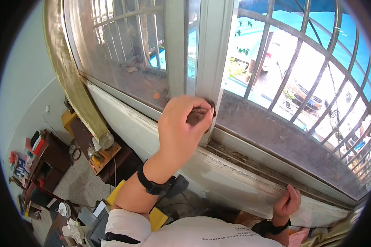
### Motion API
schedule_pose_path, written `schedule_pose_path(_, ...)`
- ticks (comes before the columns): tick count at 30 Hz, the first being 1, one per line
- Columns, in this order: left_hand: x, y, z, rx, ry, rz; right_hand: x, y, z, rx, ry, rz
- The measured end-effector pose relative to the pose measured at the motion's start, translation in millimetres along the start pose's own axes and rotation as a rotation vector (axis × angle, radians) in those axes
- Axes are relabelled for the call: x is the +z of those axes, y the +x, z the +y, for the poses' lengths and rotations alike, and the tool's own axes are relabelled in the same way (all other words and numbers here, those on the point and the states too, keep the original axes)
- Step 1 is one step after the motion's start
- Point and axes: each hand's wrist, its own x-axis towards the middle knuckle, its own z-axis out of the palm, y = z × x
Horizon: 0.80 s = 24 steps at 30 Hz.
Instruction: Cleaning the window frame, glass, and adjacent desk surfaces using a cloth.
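Note:
My left hand [184,121] is raised to the upright edge of the white sliding window frame [210,45]. Its thumb and fingers close round a crumpled dark brown cloth [195,117], which is pressed against the frame just above the bottom track; most of it is hidden by the fingers. Lower and to the right, my right hand [287,201] hovers by the inner edge of the windowsill [251,181], its fingers curled together and nothing visible in them. Black bands circle both wrists.
The open window bay has a dirty track [243,158] and curved metal bars [281,86] outside. A gold curtain [72,78] hangs at left. Below it stands a dark brown desk [80,136] with a wooden tray [105,157]. A yellow object [157,219] lies by my left elbow.

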Motion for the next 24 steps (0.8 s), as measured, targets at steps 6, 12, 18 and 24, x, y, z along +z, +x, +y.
schedule_pose_path(6, -3, 21, 9, -0.044, -0.069, 0.039, 1, 0, 0, -0.002, -0.009, -0.013)
schedule_pose_path(12, 1, -11, -4, 0.056, 0.061, 0.001, 4, 1, 2, -0.004, -0.005, 0.001)
schedule_pose_path(18, -7, 23, 9, 0.104, 0.069, 0.006, 8, 3, 1, -0.025, 0.003, 0.039)
schedule_pose_path(24, -1, 25, 10, 0.141, 0.046, 0.073, 5, 2, 3, -0.046, -0.032, 0.065)
